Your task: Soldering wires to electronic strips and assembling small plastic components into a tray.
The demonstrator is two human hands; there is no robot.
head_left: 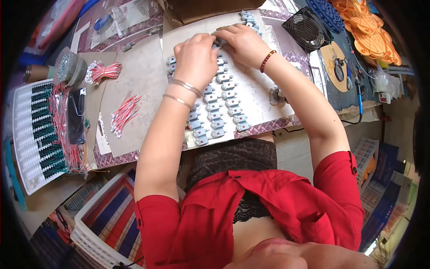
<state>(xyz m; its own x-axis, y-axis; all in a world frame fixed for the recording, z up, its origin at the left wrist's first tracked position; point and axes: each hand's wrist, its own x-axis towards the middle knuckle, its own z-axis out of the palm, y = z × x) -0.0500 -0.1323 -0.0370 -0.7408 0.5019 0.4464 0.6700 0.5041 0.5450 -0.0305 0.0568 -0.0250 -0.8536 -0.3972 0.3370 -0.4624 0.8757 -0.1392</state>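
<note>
Several small grey metal motors [213, 106], each with a red dot, lie in rows on the pale board [260, 107]. At the far end of these rows my left hand [195, 60] and my right hand [244, 47] meet, fingers bent inward. Between their fingertips sits a small grey motor [218, 42], largely hidden. More motors [248, 18] stand beyond my right hand, and a few show left of my left wrist.
Red-and-white wire bundles [125, 114] lie at the left, near a solder wire spool [70, 67] and a white tray [22, 112] of green wires. A cardboard box [206, 11] stands at the back. Rightward are a black fan [307, 29], orange parts [369, 31] and a blue soldering iron [359, 96].
</note>
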